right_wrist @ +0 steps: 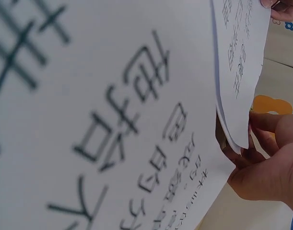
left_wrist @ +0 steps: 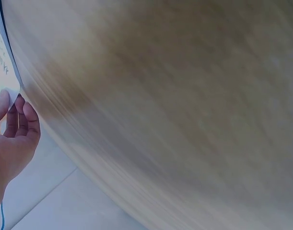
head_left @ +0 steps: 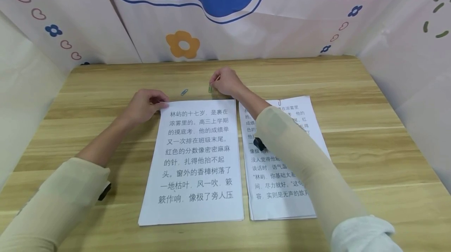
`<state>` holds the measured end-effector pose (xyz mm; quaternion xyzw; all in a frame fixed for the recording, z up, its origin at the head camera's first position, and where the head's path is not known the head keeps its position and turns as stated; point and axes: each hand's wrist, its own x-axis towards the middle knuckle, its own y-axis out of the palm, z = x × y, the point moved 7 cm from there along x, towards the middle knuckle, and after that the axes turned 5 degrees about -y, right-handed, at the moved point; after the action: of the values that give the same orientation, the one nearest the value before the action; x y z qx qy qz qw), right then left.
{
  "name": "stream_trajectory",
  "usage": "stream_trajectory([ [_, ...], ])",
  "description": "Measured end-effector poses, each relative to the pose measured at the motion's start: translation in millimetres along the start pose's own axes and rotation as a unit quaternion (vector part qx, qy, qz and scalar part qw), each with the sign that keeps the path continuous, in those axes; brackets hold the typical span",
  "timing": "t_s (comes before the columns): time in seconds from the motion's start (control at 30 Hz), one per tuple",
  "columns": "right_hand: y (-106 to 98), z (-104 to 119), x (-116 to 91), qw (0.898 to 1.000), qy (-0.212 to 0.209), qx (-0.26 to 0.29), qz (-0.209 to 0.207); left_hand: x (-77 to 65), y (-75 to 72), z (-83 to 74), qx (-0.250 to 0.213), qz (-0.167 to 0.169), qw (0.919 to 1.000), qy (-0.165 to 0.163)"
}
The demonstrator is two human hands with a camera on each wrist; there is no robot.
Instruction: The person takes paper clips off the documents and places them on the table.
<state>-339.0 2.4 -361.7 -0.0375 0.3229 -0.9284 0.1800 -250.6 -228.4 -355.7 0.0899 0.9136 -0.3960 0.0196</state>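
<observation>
A stack of printed sheets lies in the middle of the head view. My left hand pinches its far left corner; in the left wrist view the thumb of the left hand is on top of the paper corner and the fingers are beneath. Beyond the far edge, my right hand pinches a small green paper clip between thumb and fingertips. In the right wrist view the right hand shows around the edge of the sheets. A blue paper clip lies on the table between the hands.
To the right lies a second stack of printed sheets, a paper clip on its far edge; my right forearm crosses over it. The wooden table ends at a printed cloth at the back.
</observation>
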Motion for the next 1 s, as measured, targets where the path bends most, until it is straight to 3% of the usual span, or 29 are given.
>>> stream_trajectory([
  [1.0, 4.1, -2.3, 4.0, 0.997, 0.028, -0.078, -0.008, 0.5, -0.9, -0.5, 0.011, -0.002, 0.9999, -0.003],
])
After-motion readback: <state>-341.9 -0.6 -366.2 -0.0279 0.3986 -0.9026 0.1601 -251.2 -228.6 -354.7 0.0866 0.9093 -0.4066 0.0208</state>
